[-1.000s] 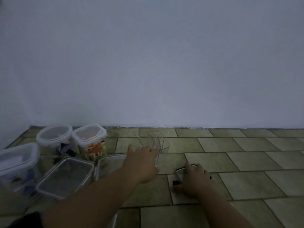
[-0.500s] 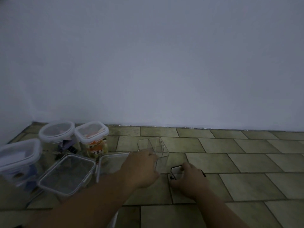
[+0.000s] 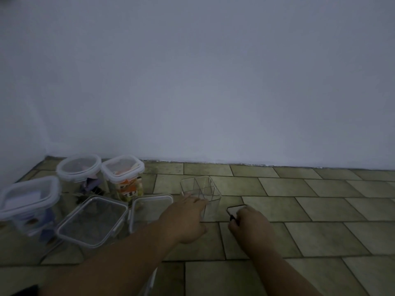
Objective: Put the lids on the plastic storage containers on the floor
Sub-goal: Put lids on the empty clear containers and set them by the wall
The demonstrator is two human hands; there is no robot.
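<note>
Lid (image 3: pixel 236 208) — small, dark-rimmed, flat on the floor (image 3: pixel 320 236), just right of the container (image 3: pixel 201 190). Pinched at its near edge by the curled fingers of the right hand (image 3: pixel 250 225); far edge and pale inner face showing past the knuckles, near half covered. Knuckles up, wrist low, forearm running back toward the lower right and cut off by the frame.

Left hand (image 3: pixel 188 218) palm down, fingers stretched nearly straight, tips against the near left wall of the container, thumb splayed toward the right hand. Touching rather than wrapped round it, as far as can be seen. Forearm long across the lower left, a dark sleeve edge at the bottom corner.

Container clear, square, open-topped, upright on the tiles. Thin dividers seemingly inside, hard to make out through the plastic. Near lower corner hidden behind the left fingers.

Dim bluish light, fine detail lost. Off to the left, a cluster already lidded: round tub (image 3: pixel 78 169) and square jar (image 3: pixel 123 174) with orange contents close to the wall (image 3: pixel 213 82), big box (image 3: pixel 28 199) at the frame's edge, flat box (image 3: pixel 92 221) nearer. Second flat box (image 3: pixel 152 207) just left of the container — partly behind the left forearm, near end hidden.
</note>
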